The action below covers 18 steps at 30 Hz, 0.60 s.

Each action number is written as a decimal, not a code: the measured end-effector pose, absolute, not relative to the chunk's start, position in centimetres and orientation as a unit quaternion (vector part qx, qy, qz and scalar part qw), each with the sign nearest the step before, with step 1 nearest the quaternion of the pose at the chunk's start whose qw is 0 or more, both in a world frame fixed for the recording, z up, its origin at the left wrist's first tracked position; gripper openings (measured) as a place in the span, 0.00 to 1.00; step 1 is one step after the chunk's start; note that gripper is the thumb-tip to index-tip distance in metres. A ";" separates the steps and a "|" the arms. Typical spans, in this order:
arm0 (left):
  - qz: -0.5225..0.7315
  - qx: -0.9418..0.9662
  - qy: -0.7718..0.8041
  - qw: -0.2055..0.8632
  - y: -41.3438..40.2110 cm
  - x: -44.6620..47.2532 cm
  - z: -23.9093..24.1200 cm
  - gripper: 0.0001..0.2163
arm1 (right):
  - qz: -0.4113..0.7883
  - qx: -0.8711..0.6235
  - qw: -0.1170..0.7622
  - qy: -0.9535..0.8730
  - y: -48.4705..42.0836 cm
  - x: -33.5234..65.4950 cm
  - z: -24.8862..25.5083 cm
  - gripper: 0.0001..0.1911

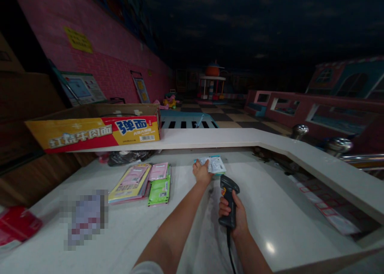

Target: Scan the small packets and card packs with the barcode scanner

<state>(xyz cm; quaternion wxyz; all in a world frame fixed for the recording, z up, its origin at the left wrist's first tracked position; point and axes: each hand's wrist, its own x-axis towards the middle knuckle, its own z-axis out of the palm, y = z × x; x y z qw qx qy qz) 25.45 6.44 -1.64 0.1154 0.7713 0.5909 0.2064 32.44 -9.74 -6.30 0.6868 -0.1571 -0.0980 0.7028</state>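
Note:
My right hand [237, 212] is wrapped around the grip of a black barcode scanner [230, 185], held upright with its cord hanging down. The scanner's head points away, toward the small packets. At the back of the counter, my left hand [202, 171] has its fingers curled onto a white-and-blue packet [203, 161]. Touching it on the right lies another such packet [217, 165], its printed label facing up. To the left are stacked flat packages: yellow ones [130, 183], pink packets [158, 171] and green packets [159, 191].
A yellow-and-red noodle carton [102, 131] sits on the raised white ledge [210, 137] that borders the counter [270, 214]. At far left is a red object [19, 226], near a blurred-out patch. A black plastic bag [127, 158] lies under the ledge. Metal knobs [339, 146] stand beyond it at right.

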 end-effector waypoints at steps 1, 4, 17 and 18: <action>0.206 0.764 0.600 0.117 6.4 25.9 -1.4 0.34 | 0.707 -0.160 0.682 -0.098 -9.8 32.4 -6.2 0.22; 0.206 0.762 0.602 0.123 6.3 26.6 -1.0 0.37 | 0.717 -0.162 0.671 -0.093 -9.8 32.4 -6.0 0.24; 0.228 0.742 0.616 0.130 5.9 27.1 -1.7 0.30 | 0.727 -0.156 0.663 -0.087 -9.7 32.5 -6.3 0.24; 0.228 0.739 0.620 0.133 5.9 27.4 -1.7 0.30 | 0.727 -0.154 0.663 -0.085 -9.7 32.5 -6.3 0.24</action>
